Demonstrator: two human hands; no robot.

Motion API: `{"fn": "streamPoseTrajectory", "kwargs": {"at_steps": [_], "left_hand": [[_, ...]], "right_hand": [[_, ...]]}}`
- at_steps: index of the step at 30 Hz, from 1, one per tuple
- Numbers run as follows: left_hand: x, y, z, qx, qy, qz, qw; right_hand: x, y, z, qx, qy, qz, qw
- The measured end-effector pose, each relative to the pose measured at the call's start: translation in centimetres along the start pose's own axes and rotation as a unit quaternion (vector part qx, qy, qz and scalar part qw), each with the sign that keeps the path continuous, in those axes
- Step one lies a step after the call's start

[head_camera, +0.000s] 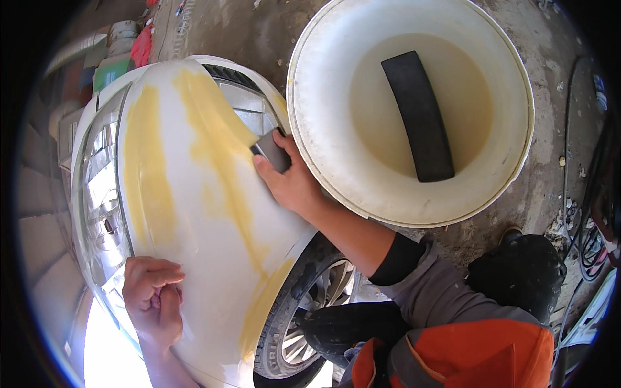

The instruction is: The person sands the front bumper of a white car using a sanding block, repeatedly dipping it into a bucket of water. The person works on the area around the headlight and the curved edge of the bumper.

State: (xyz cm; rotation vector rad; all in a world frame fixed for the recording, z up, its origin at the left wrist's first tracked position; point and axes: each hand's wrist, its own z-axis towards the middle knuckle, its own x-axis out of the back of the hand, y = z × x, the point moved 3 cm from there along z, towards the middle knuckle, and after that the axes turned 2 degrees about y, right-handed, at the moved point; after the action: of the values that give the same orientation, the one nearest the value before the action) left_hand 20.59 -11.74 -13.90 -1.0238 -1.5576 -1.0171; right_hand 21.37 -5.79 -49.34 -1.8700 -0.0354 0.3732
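A white car body panel (194, 233) with patches of yellow body filler (150, 184) curves in front of me. My right hand (296, 182) grips a dark grey sanding block (275, 150) against the panel, beside a long filler strip. Lower left, my left hand (154, 296) is curled by the panel's edge near the headlight (101, 194). A bit of something small and pink shows between its fingers; what it is I cannot tell. Right of the panel, a white plastic bucket (335, 160) holds cloudy yellowish water, with a long black block (421, 119) lying in it.
Below the panel sits the car's tyre (276, 334) with a spoked alloy wheel (335, 286), close to my knee. Dark hoses or cables (589, 208) run along the right over the dirty concrete floor (242, 29). A red cloth-like item (141, 46) and containers stand at the upper left.
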Motion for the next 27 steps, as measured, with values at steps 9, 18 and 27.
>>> {"fn": "streamPoseTrajectory", "kwargs": {"at_steps": [9, 18, 27], "left_hand": [[0.0, -0.1, 0.0, 0.002, 0.000, -0.013, 1.000], [0.0, -0.3, -0.1, 0.009, -0.006, -0.033, 0.999], [0.2, -0.2, -0.1, -0.010, 0.008, 0.009, 1.000]], "right_hand": [[1.8, 3.7, -4.0, -0.044, -0.014, 0.060, 0.997], [5.5, 4.7, -10.2, -0.064, -0.038, -0.031, 0.997], [6.3, 7.8, -12.1, 0.009, 0.063, -0.051, 0.997]]}}
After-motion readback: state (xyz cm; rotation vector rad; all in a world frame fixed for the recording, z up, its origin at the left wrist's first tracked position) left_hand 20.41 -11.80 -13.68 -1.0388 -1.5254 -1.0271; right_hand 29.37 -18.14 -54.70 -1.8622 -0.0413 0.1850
